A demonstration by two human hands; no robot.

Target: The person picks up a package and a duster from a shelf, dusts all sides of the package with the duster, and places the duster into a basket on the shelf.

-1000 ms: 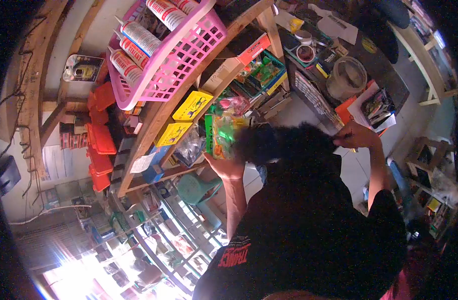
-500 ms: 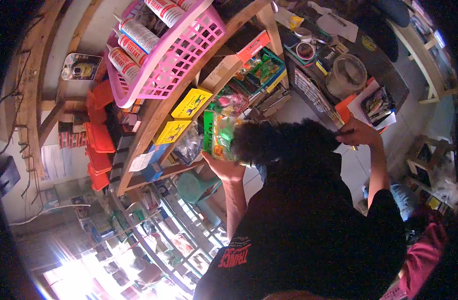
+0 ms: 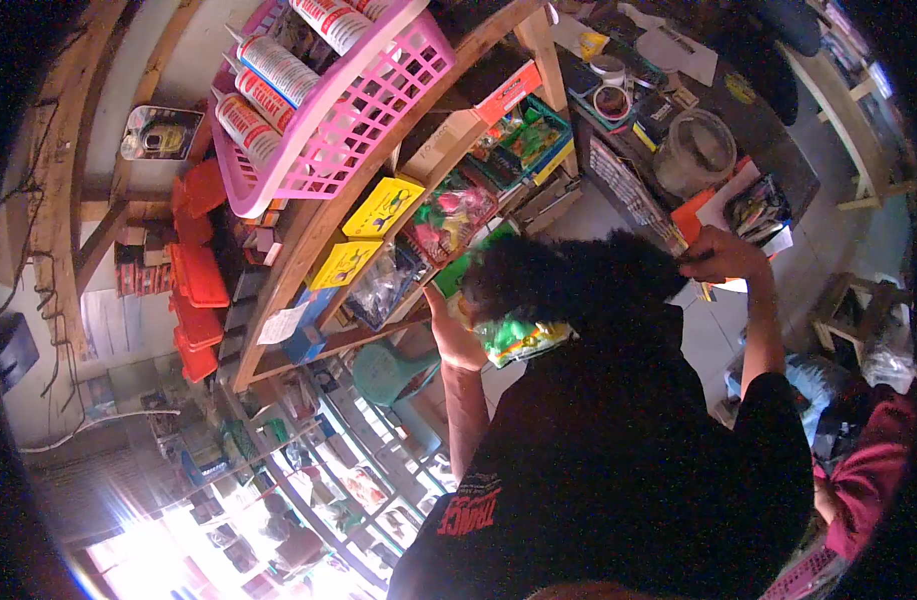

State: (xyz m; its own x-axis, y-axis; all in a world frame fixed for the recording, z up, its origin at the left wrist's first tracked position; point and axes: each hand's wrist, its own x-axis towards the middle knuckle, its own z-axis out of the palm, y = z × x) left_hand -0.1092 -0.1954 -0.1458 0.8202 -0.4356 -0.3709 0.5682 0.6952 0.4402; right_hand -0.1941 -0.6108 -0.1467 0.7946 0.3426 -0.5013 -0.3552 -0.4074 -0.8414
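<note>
At centre-left, my left hand [image 3: 456, 338] curls round the edge of a clear package [image 3: 523, 338] with green and yellow contents. A green panel [image 3: 468, 268] shows above the fingers. A dark, hair-like mass [image 3: 568, 280] covers much of the package and the space between my hands. My right hand [image 3: 723, 256] is closed near that mass's right end, beside a row of thin sticks [image 3: 628, 190]; what it grips is too small to make out. Black cloth [image 3: 618, 450] fills the lower middle.
On the left, a wooden shelf [image 3: 308, 235] bears a pink basket [image 3: 328, 140] of sealant tubes and yellow boxes [image 3: 383, 208]. A dark table [image 3: 778, 150] holds a clear tub [image 3: 694, 150]. A person's crimson sleeve [image 3: 873, 465] is at lower right, near a wooden stool [image 3: 858, 315].
The package has tilted and shifted right and down, partly behind the dark mass. My left fingers now point more upward. The crimson-sleeved person has come further into view at lower right.
</note>
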